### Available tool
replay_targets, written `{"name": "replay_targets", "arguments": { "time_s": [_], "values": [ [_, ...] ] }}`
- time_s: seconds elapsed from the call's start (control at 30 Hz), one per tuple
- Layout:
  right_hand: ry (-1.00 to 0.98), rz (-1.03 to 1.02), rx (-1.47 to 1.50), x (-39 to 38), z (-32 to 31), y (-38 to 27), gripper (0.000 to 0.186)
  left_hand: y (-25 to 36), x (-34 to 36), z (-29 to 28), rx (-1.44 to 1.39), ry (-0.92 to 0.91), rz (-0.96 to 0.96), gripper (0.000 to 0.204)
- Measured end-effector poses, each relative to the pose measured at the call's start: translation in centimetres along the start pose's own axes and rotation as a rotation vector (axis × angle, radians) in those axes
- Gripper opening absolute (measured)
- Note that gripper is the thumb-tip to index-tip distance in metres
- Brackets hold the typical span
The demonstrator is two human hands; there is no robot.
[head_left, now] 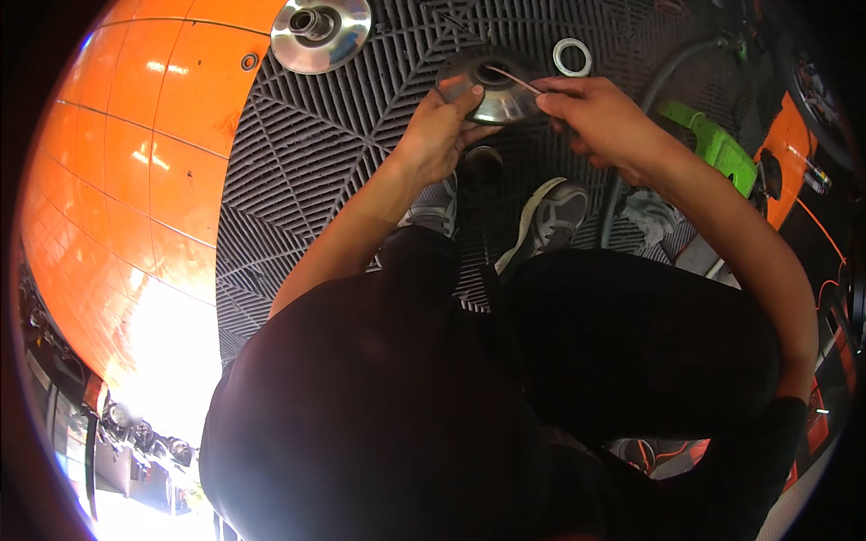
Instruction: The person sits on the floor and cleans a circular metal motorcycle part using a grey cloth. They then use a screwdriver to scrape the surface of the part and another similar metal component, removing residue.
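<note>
My left hand [437,135] grips the rim of a cone-shaped metal pulley disc [505,104], its thumb on the upper face. The disc is tilted above the dark mat and has a round hole in its middle. In my right hand [595,113], pinched between thumb and fingers, is a thin, light-coloured rod [516,79]. Its far end reaches the disc's central hole; how deep it goes I cannot tell. Just below the disc stands a dark, round, cup-like part [484,162], partly in shadow. A flat metal ring [559,68] lies beyond my right hand.
Another shiny disc with a raised hub [347,50] lies at the far left of the ribbed mat [307,171]. A small ring [250,61] rests on the orange floor [180,117]. To the right are a green plastic piece [722,158], a grey rag [651,216] and a dark hose [672,68].
</note>
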State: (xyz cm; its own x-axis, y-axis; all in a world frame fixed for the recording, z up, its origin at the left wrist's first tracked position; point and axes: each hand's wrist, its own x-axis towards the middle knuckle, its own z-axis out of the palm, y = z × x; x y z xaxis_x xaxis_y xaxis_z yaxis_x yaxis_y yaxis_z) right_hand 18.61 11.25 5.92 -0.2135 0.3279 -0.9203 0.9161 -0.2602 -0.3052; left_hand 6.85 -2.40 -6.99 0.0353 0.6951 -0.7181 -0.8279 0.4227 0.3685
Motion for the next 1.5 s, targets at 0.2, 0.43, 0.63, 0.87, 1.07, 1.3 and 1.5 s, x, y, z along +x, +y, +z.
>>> {"name": "replay_targets", "arguments": {
  "time_s": [0.2, 0.43, 0.63, 0.87, 1.07, 1.3, 1.5],
  "values": [
    [0.066, -0.126, -0.177, 1.1, -0.3, 0.5, 0.039, 0.2, -0.4, 0.5, 0.003, 0.013, -0.001, 0.026],
    [0.164, -0.256, -0.477, 0.3, 0.2, 0.0, 0.035, -0.1, -0.2, 0.3, -0.004, 0.028, -0.02, 0.025],
    [0.28, -0.381, -0.691, 0.3, 0.8, 0.8, 0.034, 0.7, -0.2, 0.4, 0.0, -0.013, -0.009, 0.027],
    [-0.009, 0.025, 0.189, 0.6, 0.3, 1.7, 0.044, -0.3, 0.0, 0.3, -0.053, 0.012, 0.036, 0.025],
    [0.154, -0.281, -0.311, 1.3, 0.9, 2.6, 0.042, -0.2, -0.8, 1.0, -0.008, 0.059, 0.04, 0.025],
    [0.427, -0.55, -1.166, 0.4, 1.3, 3.5, 0.037, -0.7, -0.5, 1.1, -0.04, 0.06, 0.06, 0.026],
    [0.106, -0.412, -0.326, 2.8, 0.5, 5.7, 0.053, -1.4, -0.4, 1.2, -0.061, 0.075, 0.113, 0.031]
  ]
}}
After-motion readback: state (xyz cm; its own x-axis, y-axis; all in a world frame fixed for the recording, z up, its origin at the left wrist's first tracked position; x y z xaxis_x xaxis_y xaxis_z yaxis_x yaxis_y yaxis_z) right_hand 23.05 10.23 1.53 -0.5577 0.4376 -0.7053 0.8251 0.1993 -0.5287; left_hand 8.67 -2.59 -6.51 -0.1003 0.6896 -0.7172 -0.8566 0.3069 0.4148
